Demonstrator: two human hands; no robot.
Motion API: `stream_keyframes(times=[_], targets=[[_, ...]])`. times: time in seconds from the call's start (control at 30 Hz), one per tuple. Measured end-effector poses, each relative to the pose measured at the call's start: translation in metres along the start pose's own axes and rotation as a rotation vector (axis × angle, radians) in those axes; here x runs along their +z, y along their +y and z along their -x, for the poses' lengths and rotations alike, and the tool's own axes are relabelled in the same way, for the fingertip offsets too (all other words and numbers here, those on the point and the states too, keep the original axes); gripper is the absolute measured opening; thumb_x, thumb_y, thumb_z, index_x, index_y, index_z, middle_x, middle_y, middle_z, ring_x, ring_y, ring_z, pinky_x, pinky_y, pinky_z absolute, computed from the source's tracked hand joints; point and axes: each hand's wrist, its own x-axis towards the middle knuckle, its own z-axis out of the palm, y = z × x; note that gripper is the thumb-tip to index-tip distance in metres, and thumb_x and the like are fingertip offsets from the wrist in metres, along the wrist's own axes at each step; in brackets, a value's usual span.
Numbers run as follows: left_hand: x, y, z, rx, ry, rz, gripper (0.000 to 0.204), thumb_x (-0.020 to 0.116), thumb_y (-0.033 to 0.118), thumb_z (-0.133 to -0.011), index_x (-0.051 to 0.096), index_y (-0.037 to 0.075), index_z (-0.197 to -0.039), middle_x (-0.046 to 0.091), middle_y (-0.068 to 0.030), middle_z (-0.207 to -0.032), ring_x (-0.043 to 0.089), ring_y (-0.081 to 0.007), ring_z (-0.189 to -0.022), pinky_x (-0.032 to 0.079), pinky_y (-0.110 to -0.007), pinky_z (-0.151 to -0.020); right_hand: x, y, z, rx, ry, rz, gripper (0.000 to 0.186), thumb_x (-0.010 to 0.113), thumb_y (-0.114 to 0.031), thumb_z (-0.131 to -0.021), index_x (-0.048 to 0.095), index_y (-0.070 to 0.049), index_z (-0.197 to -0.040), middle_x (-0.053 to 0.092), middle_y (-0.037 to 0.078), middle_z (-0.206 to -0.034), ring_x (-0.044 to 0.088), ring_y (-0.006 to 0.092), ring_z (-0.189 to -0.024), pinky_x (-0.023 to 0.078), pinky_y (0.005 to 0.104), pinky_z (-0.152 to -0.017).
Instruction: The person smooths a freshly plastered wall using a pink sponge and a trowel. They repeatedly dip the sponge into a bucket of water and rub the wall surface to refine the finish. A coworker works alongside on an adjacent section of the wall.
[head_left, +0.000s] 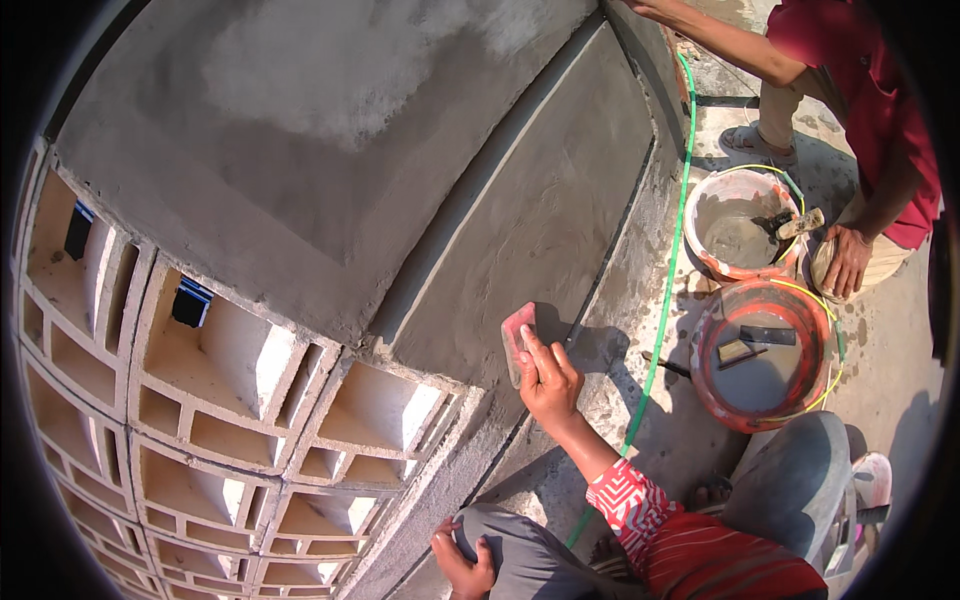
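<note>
My right hand (pixel 551 382) presses a flat, pinkish-red sponge pad (pixel 519 335) against the lower part of a grey cement-plastered wall panel (pixel 545 215). Its index finger stretches along the pad, and the other fingers are bent round its edge. The pad's far side is hidden against the plaster. At the bottom of the view my left hand (pixel 463 562) rests beside my knee in grey trousers (pixel 520 550), thumb and fingers apart and nothing in it. Above a long groove lies a second, larger plastered face (pixel 290 130), patchy light and dark grey.
Perforated breeze blocks (pixel 215 435) fill the lower left. A green hose (pixel 672 290) runs along the floor by the wall. To the right stand a bucket of wet mortar (pixel 735 235) and an orange bucket of water with tools (pixel 762 385). A co-worker in red (pixel 890 130) crouches behind them.
</note>
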Motion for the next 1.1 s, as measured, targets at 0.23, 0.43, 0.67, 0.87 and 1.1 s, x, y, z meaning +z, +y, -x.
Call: stream_keyframes(times=[0.23, 0.43, 0.67, 0.87, 1.1], targets=[[0.01, -0.026, 0.011, -0.024, -0.043, -0.01, 0.069, 0.07, 0.016, -0.092, 0.035, -0.012, -0.144, 0.045, -0.0271, -0.141, 0.046, -0.0348, -0.135, 0.041, -0.046, -0.112, 0.007, 0.005, -0.127, -0.034, 0.183, -0.105, 0.036, 0.064, -0.01, -0.095, 0.069, -0.012, -0.131, 0.071, 0.014, -0.092, 0.069, 0.0336, -0.079, 0.054, 0.042, -0.065], [0.01, 0.005, 0.001, -0.004, 0.004, 0.14, 0.066, 0.07, 0.021, -0.092, 0.04, -0.009, -0.142, 0.054, -0.0285, -0.132, 0.051, -0.0359, -0.131, 0.041, -0.047, -0.109, 0.004, 0.003, -0.05, 0.045, 0.089, -0.045, 0.032, 0.065, -0.01, -0.097, 0.071, -0.009, -0.129, 0.072, 0.01, -0.091, 0.068, 0.031, -0.072, 0.055, 0.0402, -0.067], [0.015, -0.015, -0.005, 0.128, 0.088, -0.157, 0.046, 0.069, 0.011, -0.077, 0.051, -0.007, -0.116, 0.054, -0.0263, -0.116, 0.052, -0.0438, -0.115, 0.039, -0.049, -0.103, 0.002, -0.035, -0.064, -0.052, 0.005, -0.037, 0.04, 0.072, -0.013, -0.091, 0.072, -0.018, -0.131, 0.052, 0.004, -0.072, 0.058, 0.023, -0.056, 0.049, 0.0383, -0.052], [0.016, 0.018, -0.012, 0.17, 0.055, -0.17, 0.046, 0.068, 0.01, -0.078, 0.051, -0.007, -0.117, 0.052, -0.0272, -0.119, 0.051, -0.0438, -0.115, 0.039, -0.05, -0.104, 0.006, 0.031, -0.131, -0.018, 0.236, -0.035, 0.038, 0.067, -0.01, -0.095, 0.069, -0.014, -0.133, 0.063, 0.008, -0.079, 0.063, 0.0276, -0.06, 0.051, 0.0392, -0.051], [0.015, 0.013, -0.007, 0.045, -0.009, -0.274, 0.065, 0.071, 0.032, -0.091, 0.047, -0.006, -0.138, 0.057, -0.028, -0.126, 0.056, -0.0407, -0.118, 0.044, -0.05, -0.102, -0.004, -0.032, -0.024, -0.045, -0.091, -0.047, 0.04, 0.072, -0.017, -0.092, 0.072, -0.022, -0.131, 0.064, 0.001, -0.08, 0.07, 0.024, -0.07, 0.057, 0.0376, -0.062]])
